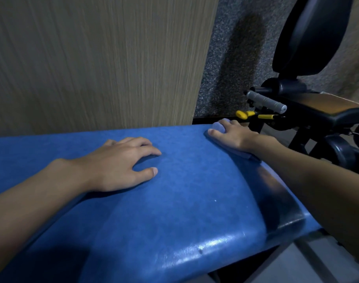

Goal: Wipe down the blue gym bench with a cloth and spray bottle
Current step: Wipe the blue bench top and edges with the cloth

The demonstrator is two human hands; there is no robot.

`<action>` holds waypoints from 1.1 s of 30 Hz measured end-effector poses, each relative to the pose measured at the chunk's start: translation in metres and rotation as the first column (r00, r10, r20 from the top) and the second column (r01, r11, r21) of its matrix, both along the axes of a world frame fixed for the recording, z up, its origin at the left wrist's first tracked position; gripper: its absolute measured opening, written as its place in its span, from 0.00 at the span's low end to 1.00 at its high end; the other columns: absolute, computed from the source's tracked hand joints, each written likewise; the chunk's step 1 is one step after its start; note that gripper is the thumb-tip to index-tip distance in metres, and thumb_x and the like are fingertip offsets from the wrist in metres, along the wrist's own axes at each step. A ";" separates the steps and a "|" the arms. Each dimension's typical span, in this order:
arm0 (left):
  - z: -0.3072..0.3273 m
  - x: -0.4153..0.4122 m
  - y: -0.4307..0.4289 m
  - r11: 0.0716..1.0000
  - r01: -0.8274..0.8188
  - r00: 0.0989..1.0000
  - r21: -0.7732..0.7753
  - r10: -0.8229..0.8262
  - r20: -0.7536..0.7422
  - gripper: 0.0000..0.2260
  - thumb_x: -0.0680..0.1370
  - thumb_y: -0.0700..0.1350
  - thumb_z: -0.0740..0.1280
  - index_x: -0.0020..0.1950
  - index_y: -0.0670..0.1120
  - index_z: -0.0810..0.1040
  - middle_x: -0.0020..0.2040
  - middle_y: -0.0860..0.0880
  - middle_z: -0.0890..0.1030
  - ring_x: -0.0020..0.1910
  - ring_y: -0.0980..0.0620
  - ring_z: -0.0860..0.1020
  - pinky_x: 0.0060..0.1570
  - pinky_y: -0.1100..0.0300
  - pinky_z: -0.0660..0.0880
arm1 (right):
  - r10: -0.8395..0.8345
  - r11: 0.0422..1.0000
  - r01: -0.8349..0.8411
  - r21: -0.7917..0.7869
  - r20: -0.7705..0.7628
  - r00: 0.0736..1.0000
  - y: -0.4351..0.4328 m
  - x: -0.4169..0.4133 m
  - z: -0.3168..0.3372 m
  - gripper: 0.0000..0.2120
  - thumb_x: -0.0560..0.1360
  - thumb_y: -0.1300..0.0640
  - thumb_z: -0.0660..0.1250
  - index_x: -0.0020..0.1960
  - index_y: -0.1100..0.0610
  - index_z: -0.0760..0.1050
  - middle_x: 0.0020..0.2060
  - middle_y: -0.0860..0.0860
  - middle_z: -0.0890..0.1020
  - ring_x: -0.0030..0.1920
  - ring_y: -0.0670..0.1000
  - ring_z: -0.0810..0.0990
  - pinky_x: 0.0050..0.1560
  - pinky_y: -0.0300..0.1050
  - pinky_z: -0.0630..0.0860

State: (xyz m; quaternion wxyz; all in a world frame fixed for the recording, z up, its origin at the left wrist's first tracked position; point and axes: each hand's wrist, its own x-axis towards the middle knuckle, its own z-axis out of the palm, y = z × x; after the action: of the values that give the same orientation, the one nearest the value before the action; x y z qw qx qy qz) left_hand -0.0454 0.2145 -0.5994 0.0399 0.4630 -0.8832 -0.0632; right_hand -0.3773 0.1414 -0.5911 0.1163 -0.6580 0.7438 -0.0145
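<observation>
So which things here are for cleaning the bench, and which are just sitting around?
For the job:
blue bench
cloth, gripped by the right hand
left hand, resting flat on the bench
(no spray bottle in view)

Just there:
black padded machine
grey handle
yellow knobs
wooden wall panel

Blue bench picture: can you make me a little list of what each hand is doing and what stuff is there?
bench: blue, padded, shiny at the near edge
left hand: flat on the bench top, holds nothing
right hand: holds the cloth on the far right corner
cloth: pale blue-purple, bunched under the hand
spray bottle: not in view
</observation>
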 end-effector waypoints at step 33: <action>-0.005 0.027 -0.004 0.999 -0.026 1.000 0.027 0.026 -0.005 0.37 0.66 0.74 0.44 0.73 0.66 0.62 0.74 0.63 0.60 0.74 0.61 0.58 0.71 0.55 0.55 | 0.226 0.969 -0.239 -0.064 -0.168 0.960 0.050 0.065 0.000 0.39 0.72 0.25 0.45 0.78 0.42 0.47 0.79 0.47 0.52 0.77 0.55 0.52 0.70 0.65 0.51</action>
State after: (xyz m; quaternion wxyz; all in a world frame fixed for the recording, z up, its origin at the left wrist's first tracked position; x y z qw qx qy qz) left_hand -0.0188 0.2110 -0.6042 0.0368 0.4749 -0.8760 -0.0757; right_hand -0.3119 0.1916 -0.5909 0.0297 -0.7443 0.6669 0.0208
